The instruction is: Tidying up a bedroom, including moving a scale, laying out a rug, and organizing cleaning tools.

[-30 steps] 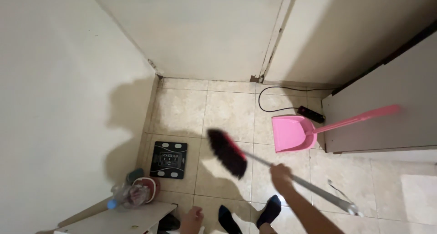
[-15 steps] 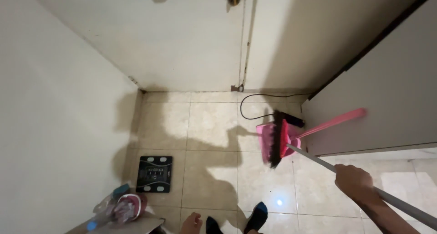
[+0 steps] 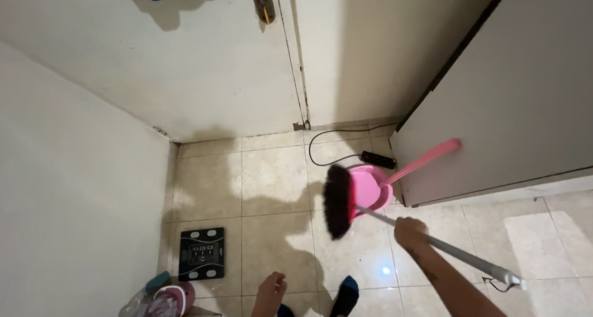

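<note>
- Since before, the broom (image 3: pixel 338 201) head slid left, off the pink dustpan (image 3: pixel 370 187).
- Right hand (image 3: pixel 411 232), lower right, is wrapped tight around the broom's stick.
- Left hand (image 3: pixel 270 288), bottom middle, hangs loose, holding nothing.

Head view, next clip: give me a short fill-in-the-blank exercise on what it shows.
1. The right hand grips the handle of a ____.
2. The dustpan is coloured ____.
3. The black bathroom scale lies on the tiled ____.
4. The left hand holds ____.

Missing words: broom; pink; floor; nothing
</note>
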